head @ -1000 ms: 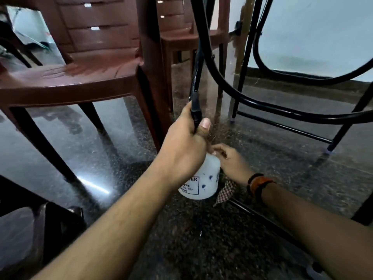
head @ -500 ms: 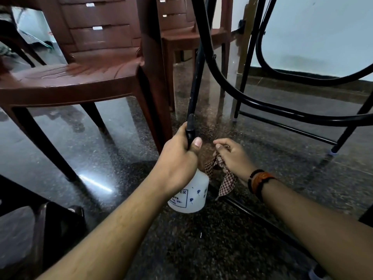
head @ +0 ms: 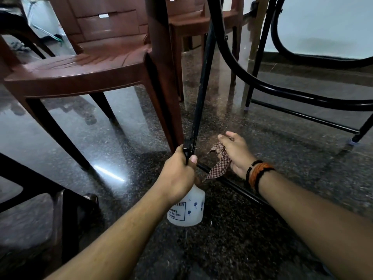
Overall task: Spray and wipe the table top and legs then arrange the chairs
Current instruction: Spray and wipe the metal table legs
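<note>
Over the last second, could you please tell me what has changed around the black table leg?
The right hand lifted the brown checked cloth from the floor beside the white plastic spray bottle and now holds it near the black metal table leg. The left hand stayed gripping the leg; the bottle stayed standing.

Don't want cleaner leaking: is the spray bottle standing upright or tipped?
Upright: the spray bottle has its flat base on the floor, with the left hand over its top.
</note>
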Available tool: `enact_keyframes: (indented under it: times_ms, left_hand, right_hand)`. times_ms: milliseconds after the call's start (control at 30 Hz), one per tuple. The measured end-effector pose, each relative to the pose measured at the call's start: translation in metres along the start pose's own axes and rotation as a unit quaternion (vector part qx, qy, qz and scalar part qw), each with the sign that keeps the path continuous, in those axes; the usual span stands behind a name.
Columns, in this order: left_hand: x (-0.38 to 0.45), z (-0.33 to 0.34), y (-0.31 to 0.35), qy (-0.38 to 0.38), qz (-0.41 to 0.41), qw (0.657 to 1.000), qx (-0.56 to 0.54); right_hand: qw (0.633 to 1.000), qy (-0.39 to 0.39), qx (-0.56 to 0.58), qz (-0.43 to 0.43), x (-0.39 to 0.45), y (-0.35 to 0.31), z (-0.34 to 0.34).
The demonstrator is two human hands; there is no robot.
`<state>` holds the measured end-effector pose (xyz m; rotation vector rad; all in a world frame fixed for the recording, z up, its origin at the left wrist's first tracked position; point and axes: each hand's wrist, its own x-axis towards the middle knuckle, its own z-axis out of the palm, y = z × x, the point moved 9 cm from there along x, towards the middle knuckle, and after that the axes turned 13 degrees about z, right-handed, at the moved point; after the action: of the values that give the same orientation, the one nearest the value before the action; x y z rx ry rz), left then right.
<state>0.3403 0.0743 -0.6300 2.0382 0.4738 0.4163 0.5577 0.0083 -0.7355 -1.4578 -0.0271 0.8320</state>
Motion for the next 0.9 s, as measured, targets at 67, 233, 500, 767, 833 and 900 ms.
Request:
enact_keyframes:
  times_ms: [67, 233, 500, 767, 833, 900]
  left_hand:
    - [-0.002, 0.001, -0.005, -0.006, -0.004, 1.0, 0.009]
    - [-0.011, 0.003, -0.018, -0.036, -0.033, 0.998, 0.031]
    - [-0.02, 0.007, -0.018, -0.065, -0.05, 0.996, 0.034]
    - [-0.019, 0.001, -0.015, -0.044, -0.063, 0.997, 0.011]
    - [-0.018, -0.008, -0.013, -0.036, -0.058, 0.997, 0.026]
    - [-0.019, -0.018, -0.009, -0.023, -0.053, 0.997, 0.041]
  right_hand:
    - [1.0, 0.005, -0.018, 0.023, 0.004, 0.008, 0.005]
    - [0.982, 0.03, -0.129, 0.132, 0.016, 0.042, 0.003]
    - [0.97, 0.016, -0.117, 0.211, 0.015, 0.047, 0.015]
    - [0.996, -0.016, -0.047, 0.075, 0.005, 0.029, 0.098]
    - [0.996, 0.003, -0.067, 0.059, 0.008, 0.031, 0.115]
    - [0.995, 0.036, -0.075, 0.054, 0.009, 0.032, 0.118]
